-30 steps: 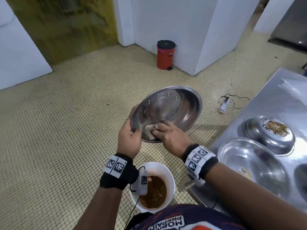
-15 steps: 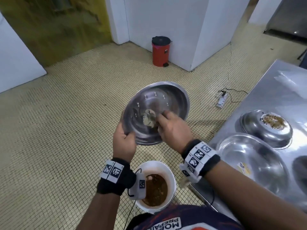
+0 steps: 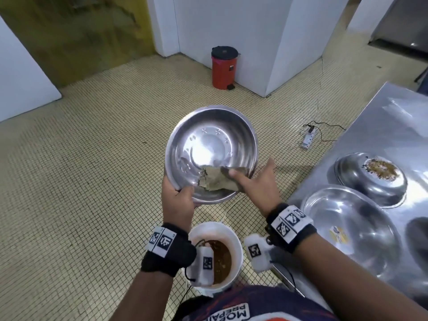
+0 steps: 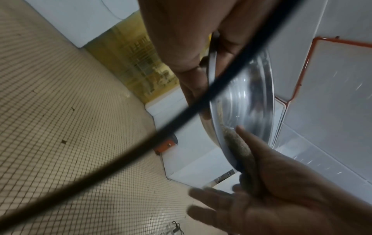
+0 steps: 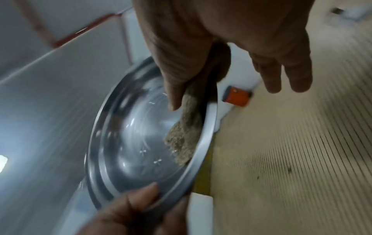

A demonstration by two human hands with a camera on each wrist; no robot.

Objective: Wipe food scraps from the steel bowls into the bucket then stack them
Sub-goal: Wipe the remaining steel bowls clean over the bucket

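My left hand [image 3: 179, 198] grips the near left rim of a steel bowl [image 3: 208, 144], thumb inside, and holds it tilted towards me above the floor. My right hand [image 3: 261, 184] holds a dirty brown cloth [image 3: 215, 181] against the bowl's lower right inner wall. Its thumb presses on the cloth and its other fingers stretch straight outside the rim. In the right wrist view the cloth [image 5: 185, 136] lies just inside the bowl [image 5: 130, 143] rim. A white bucket [image 3: 231, 230] of brown scraps stands on the floor below my wrists.
A steel table [image 3: 382, 126] runs along the right. It carries an upturned bowl [image 3: 368, 179] with scraps on its base, an upright bowl [image 3: 347, 228] and part of a third [image 3: 416, 237]. A red pedal bin [image 3: 224, 67] and a power strip [image 3: 309, 139] are on the tiled floor.
My right hand has swept the cloth from the bowl's middle down to its lower right rim. The bowl's opening now faces me more squarely.
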